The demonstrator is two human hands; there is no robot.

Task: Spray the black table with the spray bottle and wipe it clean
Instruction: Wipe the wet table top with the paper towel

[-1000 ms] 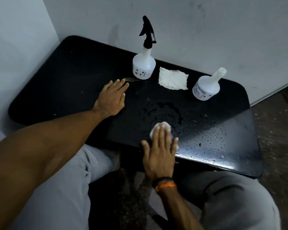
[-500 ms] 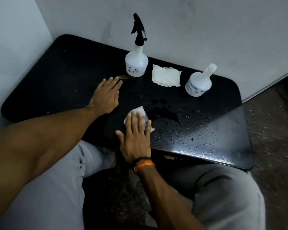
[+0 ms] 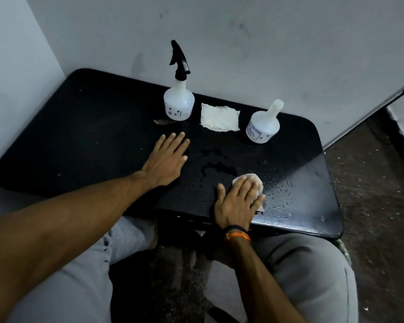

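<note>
The black table fills the centre of the frame, pushed into a wall corner at upper left. Its lower-right part is covered w/ water beads and a small puddle near mid-frame; the left half looks dry, w/ a few pale specks. The wiping step is judged to be in hand, spraying apparently done.

The left hand is laid flat on the tabletop at centre, fingers straight and spread, nothing held; it seems to be used as a brace. The right hand is pressed palm-down, fingers extended, on a white cloth at lower centre-right, near the table's front edge. The cloth is bunched under the fingers, only its far edge being seen.

The spray bottle, translucent white w/ a black trigger head, is stood upright at upper centre by the wall, untouched. A second white bottle w/o trigger is stood to its right, tilted in appearance. Between them a spare folded cloth is laid flat. A small brownish scrap lies just below-left of the spray bottle.

Next move, as judged: the cloth should be swept rightward thru the beaded area, w/ pressure kept even so droplets are picked up, not smeared.
</note>
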